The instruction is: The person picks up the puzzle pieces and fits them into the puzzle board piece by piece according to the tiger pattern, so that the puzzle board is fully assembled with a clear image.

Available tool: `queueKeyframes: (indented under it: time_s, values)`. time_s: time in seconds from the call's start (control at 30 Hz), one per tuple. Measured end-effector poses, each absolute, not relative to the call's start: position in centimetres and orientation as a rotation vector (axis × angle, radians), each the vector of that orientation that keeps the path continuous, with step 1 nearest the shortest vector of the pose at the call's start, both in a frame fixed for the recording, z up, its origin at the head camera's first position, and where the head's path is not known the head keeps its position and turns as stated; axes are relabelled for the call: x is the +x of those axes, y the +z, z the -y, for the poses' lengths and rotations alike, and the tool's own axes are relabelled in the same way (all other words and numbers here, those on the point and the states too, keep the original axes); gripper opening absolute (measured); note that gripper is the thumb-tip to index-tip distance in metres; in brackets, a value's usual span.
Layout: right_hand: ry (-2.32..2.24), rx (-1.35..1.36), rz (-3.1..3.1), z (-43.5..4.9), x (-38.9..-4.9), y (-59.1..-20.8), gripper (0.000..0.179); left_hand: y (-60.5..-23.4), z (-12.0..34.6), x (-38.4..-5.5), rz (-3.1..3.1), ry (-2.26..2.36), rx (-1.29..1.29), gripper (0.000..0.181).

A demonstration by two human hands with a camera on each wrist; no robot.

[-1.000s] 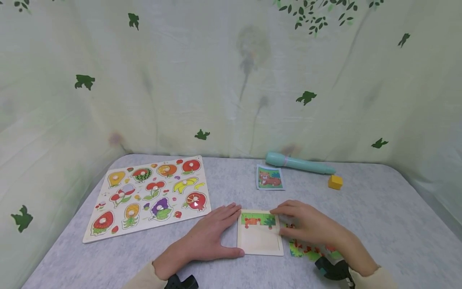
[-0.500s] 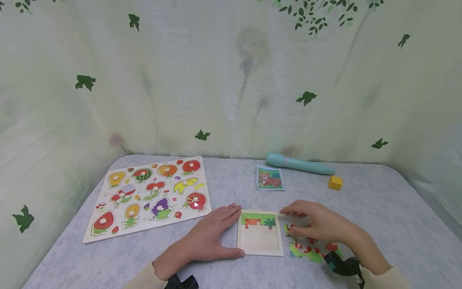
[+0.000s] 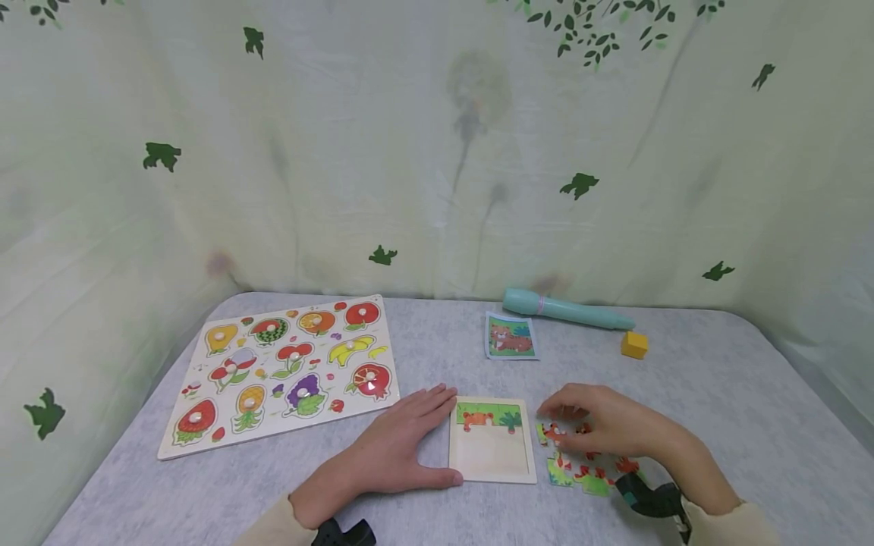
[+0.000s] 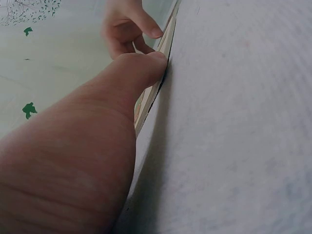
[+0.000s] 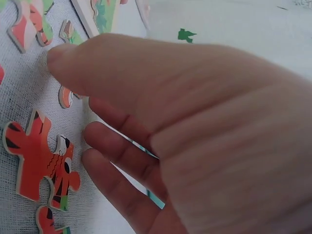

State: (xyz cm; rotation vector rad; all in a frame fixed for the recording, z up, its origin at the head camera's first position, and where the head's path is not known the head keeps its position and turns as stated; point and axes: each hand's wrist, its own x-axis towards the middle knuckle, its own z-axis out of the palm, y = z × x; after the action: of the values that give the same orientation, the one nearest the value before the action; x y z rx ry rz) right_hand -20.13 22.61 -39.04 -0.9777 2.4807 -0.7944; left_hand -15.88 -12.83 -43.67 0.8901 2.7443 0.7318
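A small wooden puzzle tray (image 3: 488, 459) lies flat at the front of the table, its top row filled with green pieces showing an orange animal. My left hand (image 3: 399, 447) rests at its left edge, fingers straight and thumb at the lower corner. To the right, my right hand (image 3: 611, 425) hovers low over loose jigsaw pieces (image 3: 560, 472), partly hiding them. In the right wrist view, its thumb and fingers are apart with nothing between them. An orange, black-striped jigsaw piece (image 5: 36, 161) lies on the cloth beside the fingertips.
A fruit knob puzzle board (image 3: 328, 375) covers the left of the table. Behind the tray lie a bear picture card (image 3: 510, 337), a turquoise pen-shaped stick (image 3: 573, 311) and a yellow block (image 3: 634, 345). A leaf-patterned curtain (image 3: 410, 152) surrounds the table's back and sides.
My right hand has moved right, away from the tray's right edge to above the loose pieces, uncovering more of them. My left hand stays put.
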Motion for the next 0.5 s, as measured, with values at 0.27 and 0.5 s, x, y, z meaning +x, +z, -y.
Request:
queueKeyframes:
  time_s: [0.27,0.5]
  values:
    - [-0.751,-0.986,-2.493,-22.5,-20.2,-39.23,0.03,-43.74,12.8,-15.96,-2.745,0.726,0.889,0.102]
    - [-0.719,-1.004,-2.491,-22.3,-20.27,-39.15,0.027,-43.66,12.81,-15.96,-2.742,0.733,0.888,0.102]
